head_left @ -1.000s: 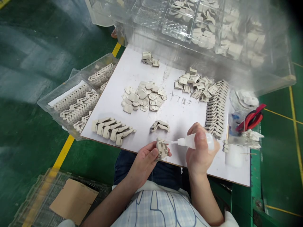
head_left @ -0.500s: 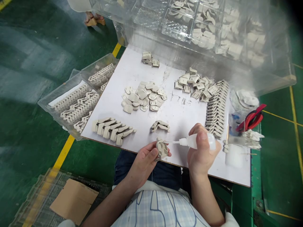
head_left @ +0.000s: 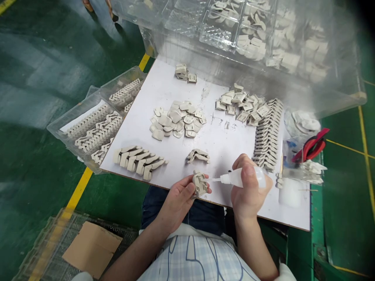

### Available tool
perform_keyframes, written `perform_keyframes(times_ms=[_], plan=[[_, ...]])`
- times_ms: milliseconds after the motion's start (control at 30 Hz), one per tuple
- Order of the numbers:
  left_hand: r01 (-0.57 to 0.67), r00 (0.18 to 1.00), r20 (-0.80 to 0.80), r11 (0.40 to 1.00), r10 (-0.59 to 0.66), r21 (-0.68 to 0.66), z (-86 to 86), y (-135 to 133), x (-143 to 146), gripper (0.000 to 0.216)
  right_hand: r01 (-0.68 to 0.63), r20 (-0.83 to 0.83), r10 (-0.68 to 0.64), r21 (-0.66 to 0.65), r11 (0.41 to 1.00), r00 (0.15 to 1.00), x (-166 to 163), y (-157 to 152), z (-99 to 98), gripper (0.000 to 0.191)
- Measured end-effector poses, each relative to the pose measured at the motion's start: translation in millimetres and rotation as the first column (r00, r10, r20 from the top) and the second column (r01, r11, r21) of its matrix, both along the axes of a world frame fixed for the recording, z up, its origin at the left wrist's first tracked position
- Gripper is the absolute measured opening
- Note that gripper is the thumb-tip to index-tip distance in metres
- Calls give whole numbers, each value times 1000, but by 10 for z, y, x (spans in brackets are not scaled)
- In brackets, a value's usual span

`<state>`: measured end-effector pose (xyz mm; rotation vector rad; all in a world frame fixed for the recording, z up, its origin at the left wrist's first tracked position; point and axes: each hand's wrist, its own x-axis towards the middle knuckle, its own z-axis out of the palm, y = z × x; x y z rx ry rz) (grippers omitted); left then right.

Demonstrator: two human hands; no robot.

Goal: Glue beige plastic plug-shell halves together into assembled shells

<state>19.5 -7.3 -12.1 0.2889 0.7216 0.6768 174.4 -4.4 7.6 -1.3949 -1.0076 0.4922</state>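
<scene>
Near the board's front edge, my left hand (head_left: 181, 199) is closed on a small beige plastic part (head_left: 200, 185) with slots in its face. My right hand (head_left: 249, 191) wraps round a white squeeze bottle (head_left: 233, 178) lying nearly level. Its thin nozzle points left, and the tip is at the right side of the held part; whether it touches I cannot tell. Just beyond the left hand rests a bent beige piece (head_left: 198, 156). A row of angled beige pieces (head_left: 140, 160) stands to the left, and a pile of flat curved covers (head_left: 177, 118) lies farther back.
Slotted parts (head_left: 243, 103) lie heaped at the back right, beside a long stacked row (head_left: 267, 134). Red-handled pliers (head_left: 311, 146) sit at the right edge. A clear compartment tray (head_left: 181, 27) overhangs the back. Clear bins (head_left: 55, 127) flank the board's left side.
The bottle's nozzle tip has moved slightly down, from the held part's top edge to its right side. My left hand stays almost still. A person's feet in the background have shifted.
</scene>
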Motion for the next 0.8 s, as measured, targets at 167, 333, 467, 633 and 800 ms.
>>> perform_keyframes(times_ms=[167, 333, 467, 633, 800], plan=[[-10, 1000, -14, 1000, 10, 2, -18, -2, -1, 48, 24, -6, -24, -3, 1000, 1000, 17, -2, 19, 49], [-23, 999, -30, 999, 22, -38, -10, -1, -4, 46, -34, -11, 34, 49, 998, 999, 14, -15, 40, 51], [-37, 999, -7, 997, 37, -64, -24, -13, -3, 42, -72, -14, 73, 65, 995, 997, -15, -31, 29, 50], [-37, 999, -7, 998, 36, -56, -46, -24, -5, 41, -74, -12, 75, 47, 996, 997, -21, -35, 22, 49], [-28, 1000, -10, 999, 28, -35, -26, -11, -7, 43, -44, -30, 46, 59, 997, 999, 34, -33, 31, 49]])
